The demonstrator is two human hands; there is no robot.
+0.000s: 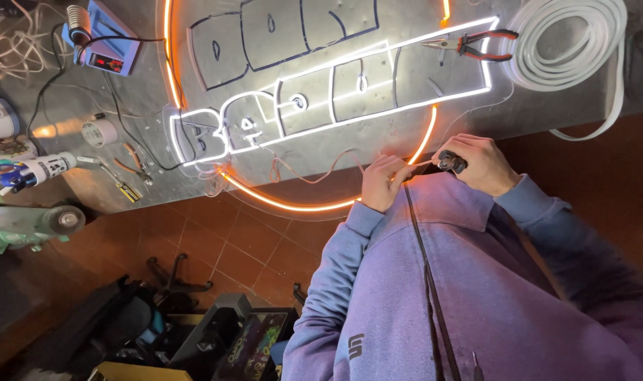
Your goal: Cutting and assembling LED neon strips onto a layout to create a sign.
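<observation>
Right hand [477, 164] closed round dark-handled soldering iron [451, 164], black cord down chest | left hand [382, 182] pinching thin wire [314, 173] at the tip | lit neon sign [321, 106], white letters, orange ring, on bench | pliers [477, 42] beyond

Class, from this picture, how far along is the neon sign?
Done: the lower letters and orange ring glow. In hand: the right hand grips a corded tool, the left hand pinches a wire at the ring's edge. Left, probably: the upper letters are dark, and a strip coil lies unused.
</observation>
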